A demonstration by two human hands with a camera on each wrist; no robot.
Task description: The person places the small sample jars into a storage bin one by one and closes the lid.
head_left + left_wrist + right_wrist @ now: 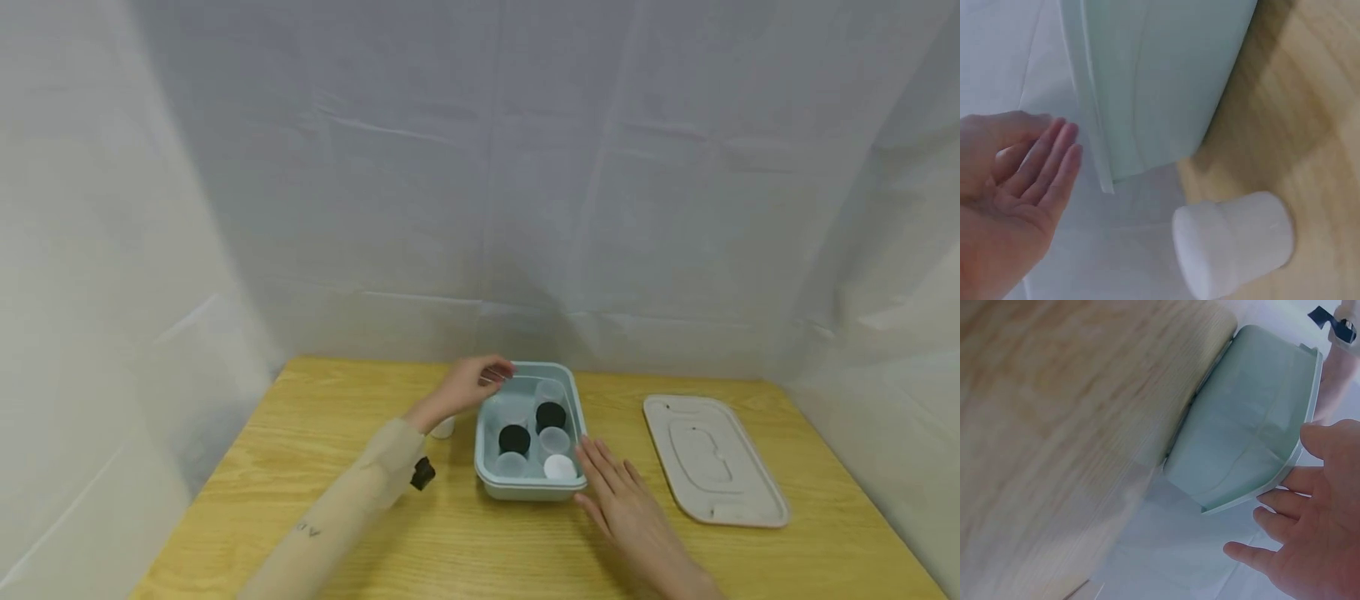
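Now left hand point(468, 385) hovering relaxed, empty, over bin point(484, 433) far-left corner; right hand point(618, 492), fingers straight, touching near-right rim. Bin sitting mid-desk, cups point(553, 439) inside, lid point(712, 458) lying off toward right edge; white cup point(1232, 240) outside.

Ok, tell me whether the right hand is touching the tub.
Touching. In the right wrist view the fingertips of the right hand rest against the rim of the pale green tub, with no gap visible.

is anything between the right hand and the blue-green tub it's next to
Nothing visible. The right hand lies with straight fingers at the near right corner of the tub, its fingertips right at the rim. The left hand is at the far left rim.
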